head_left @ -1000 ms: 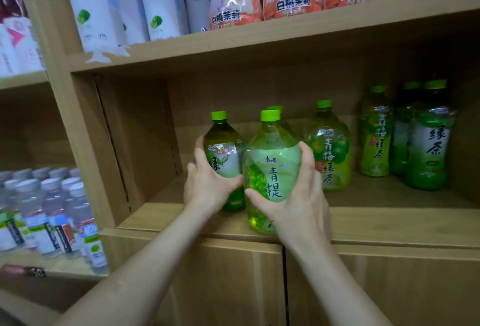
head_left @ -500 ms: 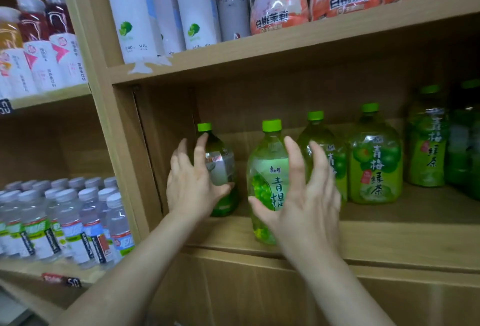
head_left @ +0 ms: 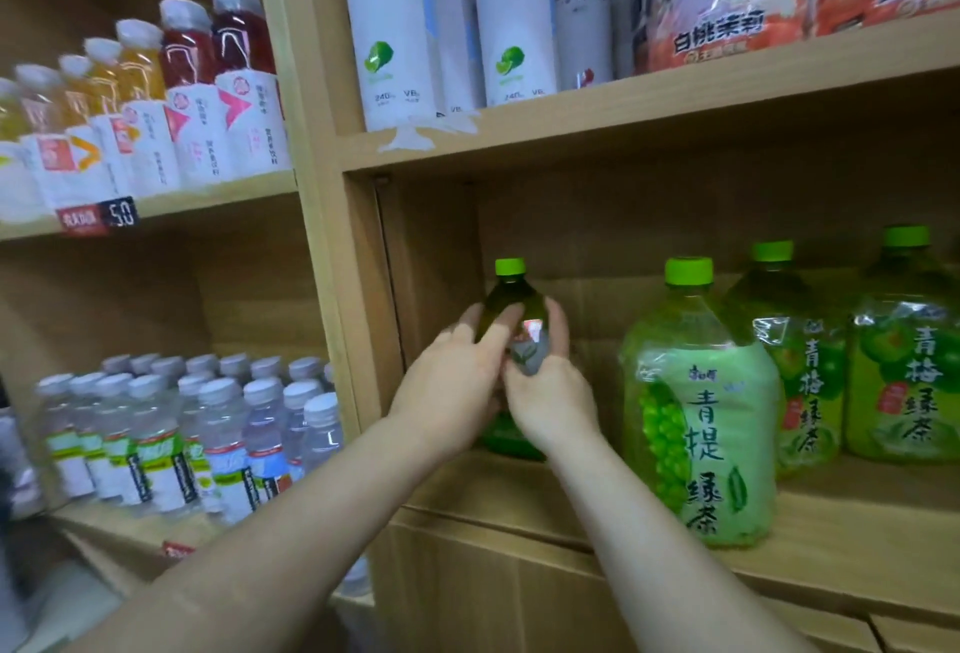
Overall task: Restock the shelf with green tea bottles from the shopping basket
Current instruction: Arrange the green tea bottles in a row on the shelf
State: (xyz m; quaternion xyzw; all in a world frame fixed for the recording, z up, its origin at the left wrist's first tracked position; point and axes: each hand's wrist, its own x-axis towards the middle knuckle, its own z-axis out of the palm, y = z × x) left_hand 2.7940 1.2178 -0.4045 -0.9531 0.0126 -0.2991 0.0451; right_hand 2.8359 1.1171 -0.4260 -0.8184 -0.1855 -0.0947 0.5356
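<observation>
A dark green tea bottle [head_left: 511, 296] with a green cap stands upright at the left end of the wooden shelf [head_left: 852, 533]. My left hand [head_left: 457, 382] and my right hand [head_left: 550, 387] both wrap around its body, hiding most of the label. To its right stands a large pale green tea bottle [head_left: 698, 423] near the shelf's front edge, free of both hands. Behind and right of it stand more large green tea bottles [head_left: 906, 366]. The shopping basket is out of view.
The shelf's left wall [head_left: 395, 299] is close beside the held bottle. White bottles [head_left: 389, 28] and peach-labelled packs [head_left: 722, 13] fill the shelf above. The left unit holds red and yellow drinks [head_left: 187, 96] above, small water bottles [head_left: 182, 434] below.
My right hand left the large pale green bottle and joined my left hand on the dark bottle, which now stands further left. The view shifted left.
</observation>
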